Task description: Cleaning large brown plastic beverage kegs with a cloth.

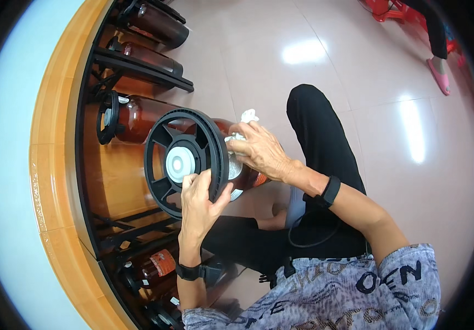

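A large brown transparent bottle or keg (216, 123) with a black spoked collar (220, 161) and a pale grey cap (178, 164) is tilted in front of me. My left hand (200, 202) grips the collar's lower edge, thumb on the outside and fingers near the cap. My right hand (264, 152) holds a crumpled white cloth or tissue (235, 142) against the bottle's side just behind the collar, close to a whitish label. The bottle's far end is partly hidden by my right hand.
Similar brown bottles (146, 117) lie on their sides along a black-framed rack (146, 68) at left, beneath a wooden ledge (51, 165). My bent knee (309, 103) rises beyond my right hand. Another person's pink shoe (440, 77) and red plastic stools (385, 10) are at upper right.
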The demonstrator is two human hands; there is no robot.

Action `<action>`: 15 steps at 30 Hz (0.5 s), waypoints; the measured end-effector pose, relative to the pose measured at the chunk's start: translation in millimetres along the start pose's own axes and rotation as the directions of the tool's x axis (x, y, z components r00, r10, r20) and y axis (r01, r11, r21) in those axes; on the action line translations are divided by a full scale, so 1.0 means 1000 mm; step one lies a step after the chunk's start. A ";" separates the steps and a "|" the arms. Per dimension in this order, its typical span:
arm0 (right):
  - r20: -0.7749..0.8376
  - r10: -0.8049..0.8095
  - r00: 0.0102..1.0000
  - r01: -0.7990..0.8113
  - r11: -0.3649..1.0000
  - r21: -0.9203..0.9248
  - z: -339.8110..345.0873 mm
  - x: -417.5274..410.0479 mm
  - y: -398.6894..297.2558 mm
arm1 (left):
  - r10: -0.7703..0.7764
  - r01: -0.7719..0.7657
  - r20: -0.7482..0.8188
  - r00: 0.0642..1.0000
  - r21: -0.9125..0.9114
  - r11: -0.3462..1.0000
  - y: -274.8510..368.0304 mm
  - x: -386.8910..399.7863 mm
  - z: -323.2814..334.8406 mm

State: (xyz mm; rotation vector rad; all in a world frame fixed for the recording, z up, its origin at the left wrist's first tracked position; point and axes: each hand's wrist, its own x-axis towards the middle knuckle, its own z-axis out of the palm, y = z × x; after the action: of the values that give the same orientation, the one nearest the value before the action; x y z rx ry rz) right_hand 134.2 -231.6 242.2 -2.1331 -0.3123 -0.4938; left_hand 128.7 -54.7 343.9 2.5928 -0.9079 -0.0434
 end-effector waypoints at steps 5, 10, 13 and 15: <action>0.001 0.042 0.999 -0.042 0.990 0.136 0.002 -0.003 0.002 | 0.059 -0.059 -0.045 0.997 0.012 0.998 -0.009 -0.004 0.000; -0.042 0.136 0.990 -0.124 0.967 0.221 0.006 0.000 0.013 | 0.158 -0.159 -0.027 0.987 -0.043 0.986 -0.012 -0.003 -0.005; -0.046 0.156 0.987 -0.140 0.960 0.243 0.013 0.004 0.022 | 0.156 -0.154 0.038 0.987 -0.047 0.987 -0.022 -0.010 -0.009; -0.038 0.168 0.985 -0.152 0.952 0.264 0.015 0.008 0.026 | 0.193 -0.191 0.048 0.980 -0.048 0.980 -0.029 -0.013 -0.016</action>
State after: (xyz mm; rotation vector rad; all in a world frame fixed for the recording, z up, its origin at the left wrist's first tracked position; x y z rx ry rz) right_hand 154.9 -234.0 219.1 -1.8653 -0.1583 -0.3985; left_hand 138.0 -20.1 346.9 2.4626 -1.1599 -0.0775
